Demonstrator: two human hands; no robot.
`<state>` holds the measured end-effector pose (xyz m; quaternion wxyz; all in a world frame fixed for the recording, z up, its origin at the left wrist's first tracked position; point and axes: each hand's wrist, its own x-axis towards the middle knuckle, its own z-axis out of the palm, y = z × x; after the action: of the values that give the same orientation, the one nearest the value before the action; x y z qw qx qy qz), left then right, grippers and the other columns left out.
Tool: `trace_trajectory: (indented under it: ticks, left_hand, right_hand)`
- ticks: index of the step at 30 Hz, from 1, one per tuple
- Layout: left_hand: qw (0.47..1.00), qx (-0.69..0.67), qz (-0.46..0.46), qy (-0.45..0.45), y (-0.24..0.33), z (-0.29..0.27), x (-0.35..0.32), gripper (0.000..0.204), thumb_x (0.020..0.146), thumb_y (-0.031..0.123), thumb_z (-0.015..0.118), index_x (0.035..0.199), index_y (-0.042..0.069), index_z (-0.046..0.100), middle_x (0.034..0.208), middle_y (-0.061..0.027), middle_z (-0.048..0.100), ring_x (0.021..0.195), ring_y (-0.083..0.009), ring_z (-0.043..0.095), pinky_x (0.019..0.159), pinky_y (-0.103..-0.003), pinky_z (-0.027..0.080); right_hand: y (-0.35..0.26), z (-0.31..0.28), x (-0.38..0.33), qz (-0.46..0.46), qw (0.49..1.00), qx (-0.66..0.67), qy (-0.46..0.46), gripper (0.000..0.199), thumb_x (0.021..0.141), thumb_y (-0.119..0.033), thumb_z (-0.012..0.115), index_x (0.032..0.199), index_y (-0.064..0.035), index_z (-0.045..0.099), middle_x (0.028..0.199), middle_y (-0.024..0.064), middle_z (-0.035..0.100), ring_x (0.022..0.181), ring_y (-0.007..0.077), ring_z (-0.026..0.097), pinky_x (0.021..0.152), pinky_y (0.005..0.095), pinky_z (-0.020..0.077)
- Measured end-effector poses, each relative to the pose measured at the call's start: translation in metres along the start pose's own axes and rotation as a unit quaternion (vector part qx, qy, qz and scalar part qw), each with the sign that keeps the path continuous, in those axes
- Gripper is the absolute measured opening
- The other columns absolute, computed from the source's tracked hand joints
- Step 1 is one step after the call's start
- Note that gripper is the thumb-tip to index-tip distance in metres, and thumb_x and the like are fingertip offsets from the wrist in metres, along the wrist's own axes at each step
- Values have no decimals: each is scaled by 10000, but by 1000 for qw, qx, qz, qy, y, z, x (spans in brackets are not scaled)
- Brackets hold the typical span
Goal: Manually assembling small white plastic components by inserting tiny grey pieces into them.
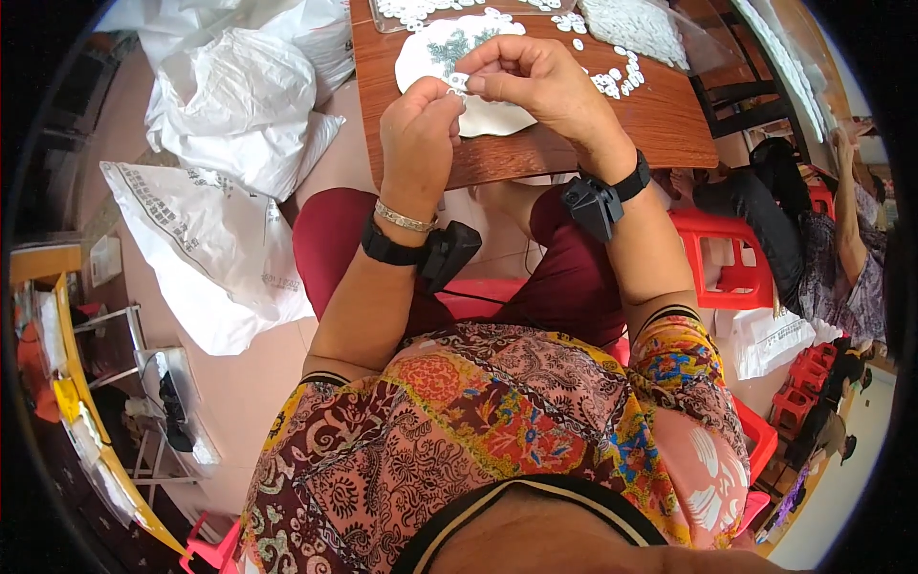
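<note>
Over the near edge of the counter: both hands are raised together, fingertips meeting above a white plate.
Left hand: it is curled into a loose fist, and a small white piece is pinched at its thumb and forefinger; a thin bracelet and a black wrist strap with a small black device are worn below it.
Right hand: its fingers are bent down onto the same small white piece, which is gripped from the other side; a black strap with a black device is worn on this wrist too.
Small white piece: it is held between the two hands, just above the plate and clear of the counter; its exact shape cannot be told.
White plate: it is set on the counter near the near edge, a dark green sprig pattern is seen on it, and it is partly covered by the hands.
Counter: a brown wooden top; loose white pieces are scattered toward its far right part, and a clear tray of more white pieces is placed along the far edge.
Left of the counter: white plastic bags are piled on the floor.
Right of the counter: a red plastic stool is seen, and beyond it another person is seated.
</note>
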<state>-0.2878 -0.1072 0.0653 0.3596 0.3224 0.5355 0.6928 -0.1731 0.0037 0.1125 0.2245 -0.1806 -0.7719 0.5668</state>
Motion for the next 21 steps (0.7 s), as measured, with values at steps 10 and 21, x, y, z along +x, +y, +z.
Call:
trace_trajectory:
  ticks: [10, 21]
  left_hand:
    - [999, -38, 9, -1, -5, -1, 0, 161, 820, 133, 521, 719, 12, 559, 596, 3, 496, 527, -76, 448, 490, -219, 368]
    - [992, -120, -30, -11, -2, 1, -1, 164, 848, 139, 492, 751, 27, 561, 639, -26, 552, 529, -94, 511, 487, -198, 378]
  right_hand:
    - [2, 3, 0, -2, 1000, -15, -24, 185, 845, -68, 628, 1018, -4, 642, 808, -21, 626, 745, 31, 563, 673, 171, 454]
    - [1, 7, -3, -42, 998, -36, -31, 240, 808, -74, 670, 1033, -3, 626, 812, -25, 600, 742, 36, 539, 690, 185, 454]
